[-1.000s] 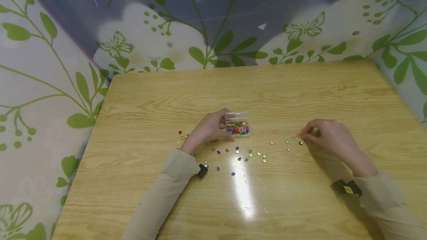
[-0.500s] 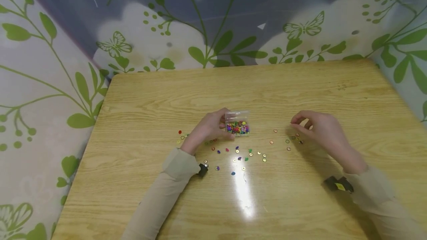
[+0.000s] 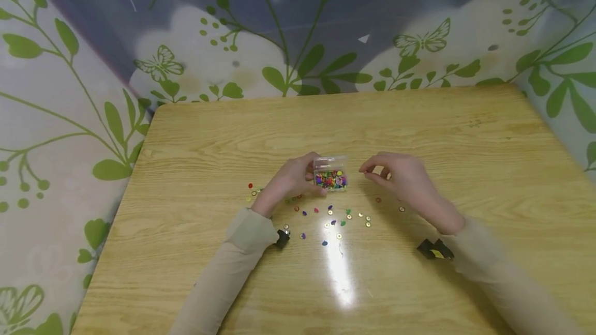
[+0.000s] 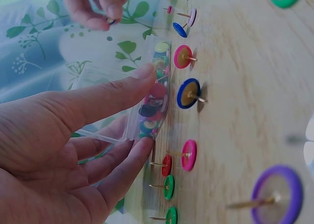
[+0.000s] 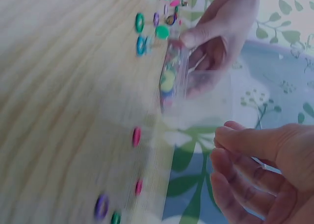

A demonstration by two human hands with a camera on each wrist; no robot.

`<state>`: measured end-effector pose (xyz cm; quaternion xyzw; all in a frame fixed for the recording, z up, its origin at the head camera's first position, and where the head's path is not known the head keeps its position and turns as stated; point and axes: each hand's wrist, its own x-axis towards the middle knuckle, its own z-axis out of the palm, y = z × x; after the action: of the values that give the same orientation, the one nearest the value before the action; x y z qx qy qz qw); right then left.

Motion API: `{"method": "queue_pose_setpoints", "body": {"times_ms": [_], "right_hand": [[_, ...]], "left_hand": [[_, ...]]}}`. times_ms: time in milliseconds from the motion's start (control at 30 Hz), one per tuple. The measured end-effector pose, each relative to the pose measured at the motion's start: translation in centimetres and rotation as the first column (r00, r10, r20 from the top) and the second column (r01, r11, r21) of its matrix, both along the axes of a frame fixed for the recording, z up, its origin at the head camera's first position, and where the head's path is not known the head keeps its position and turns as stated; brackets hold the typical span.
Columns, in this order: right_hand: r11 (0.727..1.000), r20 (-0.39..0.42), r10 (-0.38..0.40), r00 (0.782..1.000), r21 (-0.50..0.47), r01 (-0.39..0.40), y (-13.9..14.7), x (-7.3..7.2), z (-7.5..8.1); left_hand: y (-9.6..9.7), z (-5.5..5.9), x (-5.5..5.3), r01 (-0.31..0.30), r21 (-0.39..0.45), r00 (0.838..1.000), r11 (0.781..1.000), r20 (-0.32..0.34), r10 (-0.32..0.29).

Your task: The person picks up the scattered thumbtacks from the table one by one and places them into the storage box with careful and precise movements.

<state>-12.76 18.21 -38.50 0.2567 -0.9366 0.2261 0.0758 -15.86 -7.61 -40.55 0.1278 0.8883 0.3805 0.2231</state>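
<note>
On the near side of the clear box (image 3: 331, 188), loose thumbtacks (image 3: 339, 236) are lying on the table (image 3: 261, 283). The left hand (image 3: 291, 179) is clasping the box's left side, thumb and fingers curling round it; its lid (image 3: 330, 162) is standing open beyond the heaped tacks (image 3: 331, 178). Just right of the box, the right hand (image 3: 400, 173) is pinching a small tack (image 4: 111, 21). A leaf-patterned wall (image 3: 298, 25) is rising beyond the box.

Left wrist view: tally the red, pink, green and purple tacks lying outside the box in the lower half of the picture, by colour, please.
Red tack: 1
Pink tack: 1
Green tacks: 2, one cut off by the bottom edge
Purple tack: 1
Total: 5
</note>
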Motion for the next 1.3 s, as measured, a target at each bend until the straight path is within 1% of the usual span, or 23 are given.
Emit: {"method": "queue_pose_setpoints", "body": {"times_ms": [100, 300, 467, 600, 767, 1000, 1133, 1300], "right_hand": [[1.0, 0.009, 0.014, 1.0, -0.003, -0.014, -1.2, -0.3, 0.1], [1.0, 0.029, -0.011, 1.0, -0.006, 0.011, -2.9, -0.8, 0.0], [0.999, 0.031, -0.008, 0.999, -0.031, 0.009, -3.5, -1.0, -0.1], [0.999, 0.007, -0.002, 1.0, -0.046, 0.003, -3.7, -1.0, -0.2], [0.997, -0.008, -0.015, 1.0, -0.072, 0.014, -3.8, -1.1, -0.3], [0.995, -0.045, -0.03, 0.999, -0.091, 0.025, -2.8, -0.9, 0.2], [0.993, -0.065, -0.062, 0.996, -0.1, 0.055, -1.5, -0.6, 0.7], [0.989, -0.127, -0.094, 0.987, -0.127, 0.078, 0.7, -0.2, 1.1]], "left_hand": [[0.0, 0.0, 0.0, 0.0, 0.004, 1.0, 1.0, -0.002, 0.0], [-0.1, -0.1, -0.1, 0.002, 0.01, 1.0, 1.0, 0.003, -0.002], [-0.1, -0.2, -0.1, 0.007, 0.01, 1.0, 1.0, 0.004, -0.007], [-0.2, -0.2, -0.1, 0.01, 0.02, 1.0, 1.0, 0.002, -0.01], [-0.2, -0.1, -0.1, 0.012, 0.019, 1.0, 1.0, 0.0, -0.012], [-0.1, -0.1, -0.1, 0.011, 0.016, 1.0, 1.0, -0.017, -0.011], [-0.2, -0.1, -0.1, 0.013, 0.011, 1.0, 1.0, -0.015, -0.013], [-0.1, 0.0, 0.1, 0.014, 0.001, 1.0, 1.0, -0.009, -0.014]]}}
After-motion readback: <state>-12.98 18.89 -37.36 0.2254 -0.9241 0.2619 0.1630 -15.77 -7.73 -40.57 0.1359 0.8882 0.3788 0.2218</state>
